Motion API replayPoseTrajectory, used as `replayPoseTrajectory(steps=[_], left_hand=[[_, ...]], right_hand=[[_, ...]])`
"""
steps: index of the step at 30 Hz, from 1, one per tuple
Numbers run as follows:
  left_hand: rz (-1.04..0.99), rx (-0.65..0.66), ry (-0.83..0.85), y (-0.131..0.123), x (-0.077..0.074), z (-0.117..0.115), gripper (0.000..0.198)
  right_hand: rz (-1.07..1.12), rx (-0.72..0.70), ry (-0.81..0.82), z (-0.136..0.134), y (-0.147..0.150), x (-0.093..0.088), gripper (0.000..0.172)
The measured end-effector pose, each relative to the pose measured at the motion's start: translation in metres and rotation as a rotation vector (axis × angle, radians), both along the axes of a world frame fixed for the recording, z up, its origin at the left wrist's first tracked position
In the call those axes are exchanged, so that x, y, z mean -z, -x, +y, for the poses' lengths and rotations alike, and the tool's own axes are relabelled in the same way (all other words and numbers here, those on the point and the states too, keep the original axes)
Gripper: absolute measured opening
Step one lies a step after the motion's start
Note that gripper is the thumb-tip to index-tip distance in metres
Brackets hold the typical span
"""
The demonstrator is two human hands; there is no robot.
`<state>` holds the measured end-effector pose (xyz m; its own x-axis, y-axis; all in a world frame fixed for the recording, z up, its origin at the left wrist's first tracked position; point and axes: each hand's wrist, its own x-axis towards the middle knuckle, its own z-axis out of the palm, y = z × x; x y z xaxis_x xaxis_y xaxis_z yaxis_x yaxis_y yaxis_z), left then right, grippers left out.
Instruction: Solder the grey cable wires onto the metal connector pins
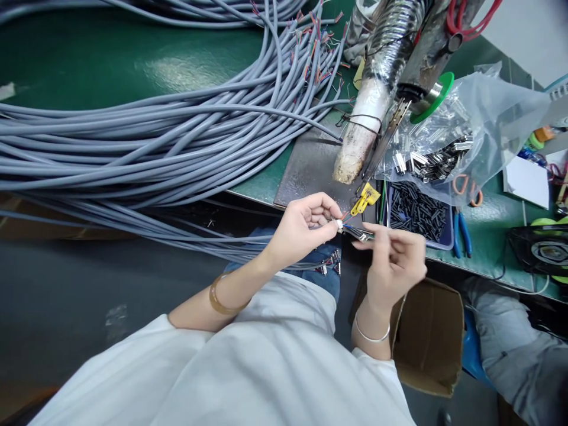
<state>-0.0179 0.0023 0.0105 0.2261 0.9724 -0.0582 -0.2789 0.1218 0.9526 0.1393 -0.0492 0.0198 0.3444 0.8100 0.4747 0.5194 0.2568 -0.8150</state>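
My left hand (pixel 306 228) is closed in a pinch on the end of a grey cable, where a small white piece (pixel 339 225) shows at the fingertips. Thin red and blue wires (pixel 346 219) fan out from it. Beside them, a small black-and-silver connector (pixel 361 236) lies between my two hands. My right hand (pixel 394 254) is closed, its fingertips pinching thin wires next to that connector; blur hides the exact grip. Just beyond the fingers a yellow clip-like piece (pixel 366 198) sits at the bench edge. Several finished-looking connector ends (pixel 331 262) hang over my lap.
Many grey cables (pixel 177 136) cover the green bench (pixel 110 59). A foil-wrapped duct (pixel 368 100) and solder spool (pixel 437 97) stand ahead. At right are a bin of black sleeves (pixel 417 213), bagged connectors (pixel 439 157), and blue-handled pliers (pixel 462 234). A cardboard box (pixel 428 337) stands below.
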Motion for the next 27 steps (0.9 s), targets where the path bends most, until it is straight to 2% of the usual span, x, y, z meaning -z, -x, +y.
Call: replayPoseTrajectory(steps=[2, 4, 7, 10, 13, 17, 27], left_hand=[[0.012, 0.003, 0.002, 0.000, -0.001, -0.002, 0.014], [0.014, 0.013, 0.003, 0.000, -0.002, -0.003, 0.014], [0.002, 0.035, 0.009, 0.000, -0.002, -0.005, 0.015], [-0.004, 0.059, 0.008, -0.001, -0.001, -0.007, 0.016], [-0.008, 0.077, 0.003, -0.001, 0.001, -0.009, 0.016], [-0.025, 0.098, 0.013, -0.001, 0.004, -0.010, 0.017], [-0.088, 0.122, 0.086, -0.001, 0.013, -0.007, 0.021]], right_hand=[[-0.028, 0.127, -0.165, -0.003, -0.001, -0.008, 0.002], [-0.091, 0.144, -0.158, -0.004, -0.002, -0.015, 0.008], [-0.202, -0.006, 0.072, 0.000, -0.002, -0.021, 0.012], [-0.259, -0.151, 0.165, 0.006, -0.001, -0.022, 0.014], [-0.277, -0.198, 0.158, 0.008, -0.001, -0.020, 0.019], [-0.295, -0.236, 0.153, 0.006, 0.000, -0.020, 0.017], [-0.328, -0.256, 0.142, 0.000, -0.003, -0.014, 0.022]])
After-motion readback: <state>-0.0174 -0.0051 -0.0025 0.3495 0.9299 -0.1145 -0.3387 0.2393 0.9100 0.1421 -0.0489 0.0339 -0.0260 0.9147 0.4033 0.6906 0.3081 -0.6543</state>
